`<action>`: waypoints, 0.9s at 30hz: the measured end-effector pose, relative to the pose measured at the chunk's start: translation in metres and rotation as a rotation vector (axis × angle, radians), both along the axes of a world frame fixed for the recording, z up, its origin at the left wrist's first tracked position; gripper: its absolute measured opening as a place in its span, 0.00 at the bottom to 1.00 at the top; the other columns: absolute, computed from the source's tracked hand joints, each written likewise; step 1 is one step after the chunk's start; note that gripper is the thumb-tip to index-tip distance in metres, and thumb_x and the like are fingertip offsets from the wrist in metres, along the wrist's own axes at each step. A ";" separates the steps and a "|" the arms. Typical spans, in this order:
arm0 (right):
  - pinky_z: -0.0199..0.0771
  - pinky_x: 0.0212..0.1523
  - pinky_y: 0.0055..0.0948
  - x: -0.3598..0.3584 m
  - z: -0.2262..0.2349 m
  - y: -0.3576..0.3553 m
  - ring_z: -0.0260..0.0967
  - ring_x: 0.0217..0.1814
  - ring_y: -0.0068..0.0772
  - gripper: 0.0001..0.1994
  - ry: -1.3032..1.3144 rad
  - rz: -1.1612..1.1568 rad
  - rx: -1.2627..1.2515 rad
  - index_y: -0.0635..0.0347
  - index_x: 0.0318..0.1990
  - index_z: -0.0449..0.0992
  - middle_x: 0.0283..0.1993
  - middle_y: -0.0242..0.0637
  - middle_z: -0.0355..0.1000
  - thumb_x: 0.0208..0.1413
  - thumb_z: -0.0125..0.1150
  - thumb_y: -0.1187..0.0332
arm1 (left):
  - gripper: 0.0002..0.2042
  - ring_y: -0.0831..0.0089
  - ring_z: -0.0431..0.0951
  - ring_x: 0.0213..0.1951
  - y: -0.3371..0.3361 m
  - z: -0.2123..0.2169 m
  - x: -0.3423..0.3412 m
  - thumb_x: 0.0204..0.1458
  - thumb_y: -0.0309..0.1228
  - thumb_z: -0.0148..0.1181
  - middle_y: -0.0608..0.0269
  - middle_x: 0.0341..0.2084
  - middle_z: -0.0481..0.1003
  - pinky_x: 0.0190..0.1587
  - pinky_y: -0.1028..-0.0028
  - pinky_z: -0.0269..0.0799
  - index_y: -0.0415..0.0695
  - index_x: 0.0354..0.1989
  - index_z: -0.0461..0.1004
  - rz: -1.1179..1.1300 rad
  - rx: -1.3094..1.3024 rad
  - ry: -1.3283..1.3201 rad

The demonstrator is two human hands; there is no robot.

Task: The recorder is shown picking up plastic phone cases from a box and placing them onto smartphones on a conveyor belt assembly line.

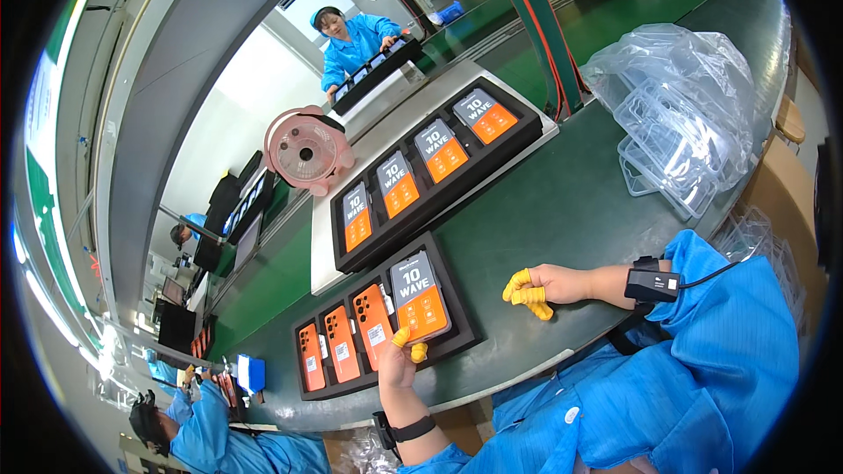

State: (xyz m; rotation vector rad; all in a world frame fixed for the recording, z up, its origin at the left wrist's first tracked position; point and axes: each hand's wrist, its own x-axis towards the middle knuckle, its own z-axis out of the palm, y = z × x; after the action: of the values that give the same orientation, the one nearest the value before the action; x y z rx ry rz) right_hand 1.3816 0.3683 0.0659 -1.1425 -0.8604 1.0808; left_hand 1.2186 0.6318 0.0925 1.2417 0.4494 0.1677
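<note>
**Fingers on the near tray: one phone pinched, the other hand idle**

Fingers (402, 337) of the left hand (397, 362), capped in yellow cots, pinch the lower edge of an orange phone (420, 297) lying face up at the right end of the near black tray (457, 333). Thumb and forefinger close on the phone's bottom rim; the wrist carries a dark strap.

Right hand (549, 285): resting on the green belt (562, 202), just right of the near tray and apart from it. Fingers in yellow cots curled loosely together, holding nothing. A black wrist device with a cable sits at the blue cuff.

Near black tray, contents: the held phone, screen side up, plus three orange phones (342, 342) lying back side up in the slots to its left.

Far black tray (527, 127): next along the belt, on a pale plate; four phones face up, each in its own slot.

Bag of clear plastic trays (676, 114): at the right of the belt, well apart from both hands.

Pink fan (306, 151): upright, beyond the far tray's left end.

Farther off: other people in blue coats at the line.
</note>
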 end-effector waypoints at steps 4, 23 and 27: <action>0.62 0.21 0.20 -0.001 0.001 0.001 0.63 0.17 0.22 0.13 -0.022 0.002 -0.010 0.62 0.38 0.66 0.19 0.33 0.65 0.55 0.46 0.61 | 0.15 0.74 0.67 0.19 -0.002 -0.001 -0.003 0.50 0.37 0.47 0.61 0.23 0.72 0.21 0.78 0.60 0.37 0.37 0.67 -0.027 -0.036 -0.003; 0.64 0.22 0.23 -0.001 0.018 -0.021 0.65 0.17 0.25 0.12 -0.204 -0.183 -0.117 0.60 0.37 0.67 0.19 0.33 0.67 0.54 0.47 0.60 | 0.22 0.46 0.71 0.33 -0.030 0.054 0.010 0.45 0.46 0.47 0.39 0.25 0.71 0.36 0.58 0.65 0.34 0.34 0.66 0.148 1.587 0.815; 0.67 0.27 0.28 0.002 0.030 -0.057 0.66 0.26 0.33 0.13 -0.935 -0.526 -0.169 0.57 0.38 0.69 0.25 0.36 0.66 0.48 0.53 0.61 | 0.20 0.51 0.69 0.37 0.010 0.021 -0.022 0.44 0.42 0.51 0.44 0.34 0.67 0.38 0.61 0.64 0.35 0.36 0.66 0.257 1.544 0.813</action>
State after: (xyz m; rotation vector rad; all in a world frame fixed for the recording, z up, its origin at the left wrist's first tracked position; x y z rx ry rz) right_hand 1.3835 0.3117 0.0958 -1.9317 -1.0809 0.1385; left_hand 1.1964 0.6418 0.1140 2.7849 1.3106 0.2276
